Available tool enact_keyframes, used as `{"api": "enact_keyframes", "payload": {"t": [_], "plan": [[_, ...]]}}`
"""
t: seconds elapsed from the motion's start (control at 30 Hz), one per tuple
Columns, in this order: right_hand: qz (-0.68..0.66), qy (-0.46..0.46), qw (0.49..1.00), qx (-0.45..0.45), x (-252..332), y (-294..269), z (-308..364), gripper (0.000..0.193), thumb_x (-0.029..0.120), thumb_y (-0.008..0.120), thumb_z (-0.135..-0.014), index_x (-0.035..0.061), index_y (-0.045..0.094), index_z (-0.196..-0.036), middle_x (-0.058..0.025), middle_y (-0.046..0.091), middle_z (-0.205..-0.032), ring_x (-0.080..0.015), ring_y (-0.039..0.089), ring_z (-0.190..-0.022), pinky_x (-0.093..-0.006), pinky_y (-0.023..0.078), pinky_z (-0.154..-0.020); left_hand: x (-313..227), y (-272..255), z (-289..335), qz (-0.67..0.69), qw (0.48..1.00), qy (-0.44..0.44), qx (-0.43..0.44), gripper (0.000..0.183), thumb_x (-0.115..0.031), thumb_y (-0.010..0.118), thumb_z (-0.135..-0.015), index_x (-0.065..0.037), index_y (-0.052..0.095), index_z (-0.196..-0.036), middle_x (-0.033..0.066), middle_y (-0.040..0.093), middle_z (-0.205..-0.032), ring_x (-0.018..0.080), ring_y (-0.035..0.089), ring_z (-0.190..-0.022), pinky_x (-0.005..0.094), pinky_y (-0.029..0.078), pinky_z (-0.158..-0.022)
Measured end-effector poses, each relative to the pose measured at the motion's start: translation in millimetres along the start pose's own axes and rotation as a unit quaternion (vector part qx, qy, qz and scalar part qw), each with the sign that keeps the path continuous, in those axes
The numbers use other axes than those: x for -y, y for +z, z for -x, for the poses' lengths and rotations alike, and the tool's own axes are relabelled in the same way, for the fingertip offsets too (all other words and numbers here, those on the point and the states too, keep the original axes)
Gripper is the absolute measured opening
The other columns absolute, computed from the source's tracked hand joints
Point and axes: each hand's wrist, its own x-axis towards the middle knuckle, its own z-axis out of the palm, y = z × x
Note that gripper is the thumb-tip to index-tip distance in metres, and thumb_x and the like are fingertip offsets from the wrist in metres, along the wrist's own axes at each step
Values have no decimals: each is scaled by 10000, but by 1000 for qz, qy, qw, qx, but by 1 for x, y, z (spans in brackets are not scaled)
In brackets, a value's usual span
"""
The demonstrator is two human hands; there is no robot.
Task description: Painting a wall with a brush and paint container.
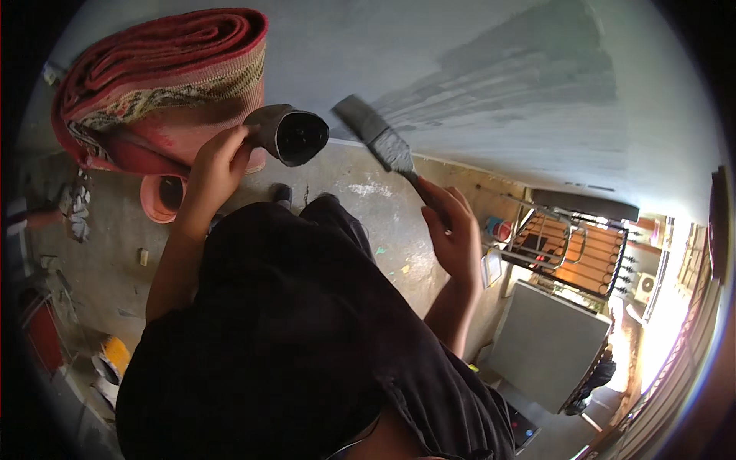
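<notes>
- Right hand (454, 230) is closed around the handle of a flat paintbrush (381, 138). The bristles are loaded with grey and sit just off the wall (491, 46), at the lower left end of a darker wet patch (521, 69).
- Left hand (215, 165) is wrapped around a small grey-smeared cup (287, 134), tipped so its dark mouth points sideways toward the brush.
- The 2 hands are near each other, with the brush head just beside the cup's rim.
- My guess at the risk: with the cup tilted that far, whatever's in it could slop out onto the black shirt (307, 337) or the concrete floor (383, 207). A loaded brush held at that angle could drip too.
- A rolled red mat (153, 77) sits right behind the left hand, touching or nearly touching the cup, so it could easily get smeared.
- There's open room up and to the right across the wall. The left side is boxed in by the mat and a pinkish bucket (162, 195) below it.
- Lower right is cluttered with a grey panel (548, 337) and an orange metal grille (590, 253), well apart from the hands.
</notes>
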Motion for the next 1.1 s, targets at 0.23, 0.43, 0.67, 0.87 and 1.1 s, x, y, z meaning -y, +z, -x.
{"api": "enact_keyframes", "payload": {"t": [0.23, 0.43, 0.67, 0.87, 1.1], "plan": [[23, -31, 989, 140, 41, -15, 13, 445, -36, 610, -890, 78, 632, -1319, -112, 592, -912, -232, 566, -805, -308, 457, -730, 10, 13, -2, -91, 995, 0, 51, 229, -26, 592, -904, -10, 625, -1130, 190, 683, -1061, 376, 658, -1005, 432, 528, -859], [55, -27, 986, 153, 27, -12, 11, 394, 21, 597, -922, 92, 628, -1308, -157, 624, -970, -330, 602, -890, -388, 483, -799, -12, 21, 9, -110, 993, 32, 30, 246, -51, 603, -920, -32, 641, -1163, 176, 684, -1056, 370, 660, -991, 428, 522, -842], [25, -53, 983, 172, -3, -58, 23, 396, 7, 581, -923, 77, 623, -1311, -186, 656, -1042, -357, 617, -973, -419, 483, -862, -41, 41, 30, -139, 990, 15, 21, 236, -16, 605, -903, -35, 628, -1137, 173, 691, -1033, 365, 666, -981, 433, 534, -834], [70, -44, 980, 183, -25, -81, 44, 384, 42, 612, -921, 105, 634, -1299, -184, 648, -1040, -349, 621, -943, -411, 492, -825, -94, 92, 35, -106, 993, 35, 42, 274, -10, 616, -892, -35, 658, -1161, 166, 696, -1053, 360, 670, -977, 411, 530, -846], [-20, -144, 989, -18, -44, -124, 86, 432, 126, 680, -890, 101, 599, -1314, -166, 637, -1105, -405, 614, -1042, -438, 494, -911, -151, 154, 53, -54, 998, 36, -5, 206, -10, 651, -886, -22, 654, -1092, 148, 709, -970, 316, 699, -859, 383, 550, -746]]}}
